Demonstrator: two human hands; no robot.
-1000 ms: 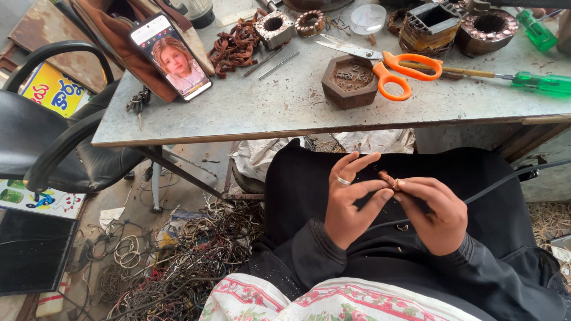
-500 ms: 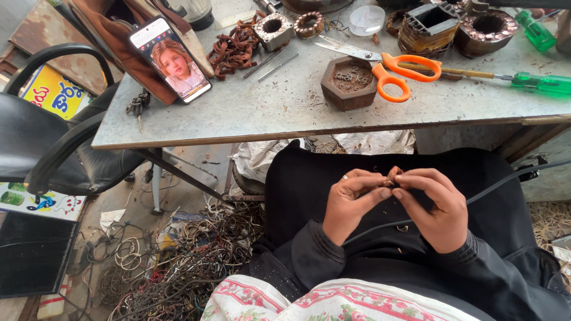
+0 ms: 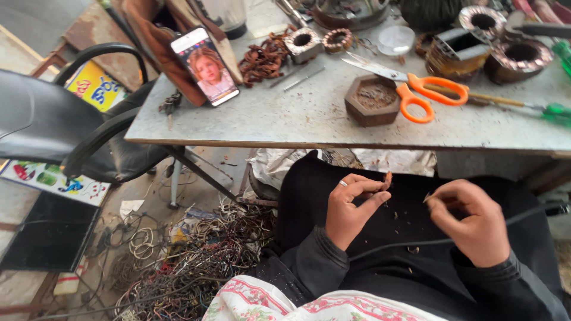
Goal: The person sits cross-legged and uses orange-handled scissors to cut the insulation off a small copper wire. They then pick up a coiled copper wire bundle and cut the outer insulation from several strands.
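Note:
My left hand point(image 3: 352, 205), a ring on one finger, pinches a small brown scrap point(image 3: 388, 178) between thumb and fingertips over my dark-clothed lap. My right hand point(image 3: 467, 219) is apart from it to the right, fingertips pinched on a tiny brown piece point(image 3: 427, 198). Small brown crumbs point(image 3: 397, 215) lie on the dark cloth between my hands. A black cable point(image 3: 410, 242) runs across my lap under the right hand.
The grey table point(image 3: 285, 122) ahead carries orange-handled scissors point(image 3: 420, 90), a hexagonal brown dish point(image 3: 373, 99), copper coils point(image 3: 520, 58), a green-handled screwdriver point(image 3: 550, 111) and a propped phone point(image 3: 205, 65). A black chair point(image 3: 53, 128) stands left; tangled wire point(image 3: 190, 267) lies on the floor.
My hands, pressed together on a small piece half a second ago, have pulled apart; each now pinches a bit. The view has shifted slightly.

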